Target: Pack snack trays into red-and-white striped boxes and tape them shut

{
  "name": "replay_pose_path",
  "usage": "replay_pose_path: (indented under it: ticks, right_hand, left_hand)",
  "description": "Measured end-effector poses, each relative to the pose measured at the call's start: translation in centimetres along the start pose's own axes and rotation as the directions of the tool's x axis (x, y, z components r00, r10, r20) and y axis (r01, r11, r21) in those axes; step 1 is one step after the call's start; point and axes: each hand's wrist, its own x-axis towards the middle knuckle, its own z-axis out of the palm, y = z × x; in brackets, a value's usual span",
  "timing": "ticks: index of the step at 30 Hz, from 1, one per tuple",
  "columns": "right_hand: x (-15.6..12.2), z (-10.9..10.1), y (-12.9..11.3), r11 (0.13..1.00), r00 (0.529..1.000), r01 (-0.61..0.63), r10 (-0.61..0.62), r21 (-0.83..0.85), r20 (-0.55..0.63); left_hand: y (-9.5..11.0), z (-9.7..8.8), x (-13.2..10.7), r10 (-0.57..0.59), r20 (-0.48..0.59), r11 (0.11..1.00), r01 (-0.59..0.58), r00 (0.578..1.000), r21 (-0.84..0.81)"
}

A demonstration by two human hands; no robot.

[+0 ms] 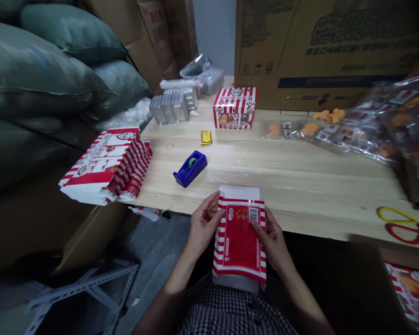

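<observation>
Left hand point(203, 224) and right hand point(271, 242) gripping flat red-striped carton point(240, 238) by its sides, holding it over lap at counter point(300, 181) near edge. Blue tape dispenser point(190, 168) sitting at 11 o'clock; carton stack point(108, 165) at 10 o'clock.

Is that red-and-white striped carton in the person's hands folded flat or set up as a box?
Folded flat: the striped carton lies thin between the left hand and right hand, white flaps out at both ends.

Person, one. Garment point(230, 311): black-and-white small check, woven. Left hand point(203, 225), right hand point(271, 243): above the garment, bare. Forearms: either side of the garment, bare, unsleeved.
</observation>
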Motion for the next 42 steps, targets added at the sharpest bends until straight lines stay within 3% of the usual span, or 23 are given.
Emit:
replay_pose_path:
  ticks: [5,9,15,22,27,30,33,36,42]
  right_hand:
    - [-0.2,-0.4,-1.6,0.990,0.993,0.110,-0.106,-0.090,0.047]
    - [0.0,-0.7,-2.4,0.974,0.984,0.179,-0.175,-0.139,0.040]
    - [1.1,-1.7,-2.7,0.967,0.981,0.187,-0.174,-0.171,0.085]
    - [2.3,-1.7,-3.2,0.956,0.977,0.192,-0.166,-0.221,0.130]
    - [1.6,-1.8,-4.8,0.958,0.982,0.101,-0.052,-0.267,0.183]
    - [1.1,-2.0,-5.0,0.955,0.976,0.112,-0.054,-0.275,0.211]
    - [1.4,-1.8,-4.4,0.956,0.982,0.133,-0.091,-0.263,0.165]
    - [2.4,-1.7,-3.8,0.963,0.991,0.091,-0.061,-0.255,0.122]
    - [4.8,-1.5,-2.8,0.967,0.994,0.057,-0.033,-0.247,0.102]
  left_hand:
    - [-0.8,-1.0,-0.1,-0.056,-0.008,0.998,0.056,0.998,-0.007]
    - [-0.4,-1.3,-0.3,-0.069,0.064,0.998,0.069,0.996,-0.001]
    - [1.2,-1.7,-0.4,-0.101,0.198,0.995,0.095,0.975,0.036]
    - [1.0,-1.3,0.2,-0.052,0.073,0.995,0.045,0.996,0.093]
    - [2.5,-1.5,-0.5,-0.085,0.125,0.987,0.066,0.989,0.147]
    - [3.1,-1.8,-1.2,-0.086,0.175,0.976,0.047,0.981,0.214]
    - [2.8,-2.0,-1.2,-0.022,0.205,0.953,-0.041,0.978,0.300]
    - [1.9,-2.2,-0.2,0.035,0.161,0.926,-0.093,0.986,0.367]
    - [-0.2,-3.2,2.6,-0.096,0.109,0.962,0.064,0.989,0.264]
